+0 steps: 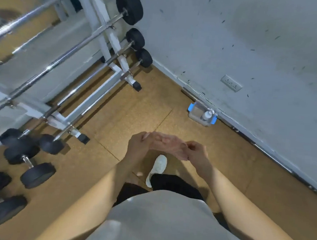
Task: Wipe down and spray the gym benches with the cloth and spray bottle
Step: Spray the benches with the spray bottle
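Left hand (pixel 139 146) and right hand (pixel 198 153) touch, motion-blurred: each grip's state I cannot tell. Small white bottle (pixel 207 114) in blue-clipped clear tub (pixel 194 113), label unreadable

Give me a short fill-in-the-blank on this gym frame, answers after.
The bin with blue handles stands against the ____. Inside it stands a white ____. The left hand and right hand touch each other and hold ____. The dumbbells lie on the ____.
Missing: wall; bottle; nothing; floor.
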Motion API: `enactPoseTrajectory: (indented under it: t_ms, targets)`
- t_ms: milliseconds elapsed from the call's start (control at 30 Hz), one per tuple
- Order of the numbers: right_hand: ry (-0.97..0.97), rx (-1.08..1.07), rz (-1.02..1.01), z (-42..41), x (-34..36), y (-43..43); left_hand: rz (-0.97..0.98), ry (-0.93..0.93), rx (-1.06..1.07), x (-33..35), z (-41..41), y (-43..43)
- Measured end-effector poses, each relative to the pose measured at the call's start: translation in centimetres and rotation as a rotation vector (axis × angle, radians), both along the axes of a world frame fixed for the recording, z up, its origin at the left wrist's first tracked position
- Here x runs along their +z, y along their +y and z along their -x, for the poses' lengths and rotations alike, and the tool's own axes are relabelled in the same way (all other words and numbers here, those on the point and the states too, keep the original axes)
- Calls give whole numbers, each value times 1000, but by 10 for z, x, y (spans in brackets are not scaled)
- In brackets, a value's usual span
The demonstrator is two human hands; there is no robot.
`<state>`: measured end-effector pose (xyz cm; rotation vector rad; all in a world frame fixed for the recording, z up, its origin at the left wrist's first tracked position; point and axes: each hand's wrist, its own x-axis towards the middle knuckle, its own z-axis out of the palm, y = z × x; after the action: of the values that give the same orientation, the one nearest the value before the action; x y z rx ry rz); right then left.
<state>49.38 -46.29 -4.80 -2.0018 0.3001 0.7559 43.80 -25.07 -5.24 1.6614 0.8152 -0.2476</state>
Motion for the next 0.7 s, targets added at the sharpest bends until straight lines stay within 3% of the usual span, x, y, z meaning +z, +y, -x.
enactPoseTrajectory:
  t_ms: [233,367,700]
  targets:
    - [-19,-90,-28,-112,-11,-25,84,21,-262,13,-142,-32]
    - [-33,-227,-32,-167,-30,-32,203,102,-316,-14,-210,-38]
    - [157,-356,161,-296,-173,-72,281,268,-356,-126,-372,-60]
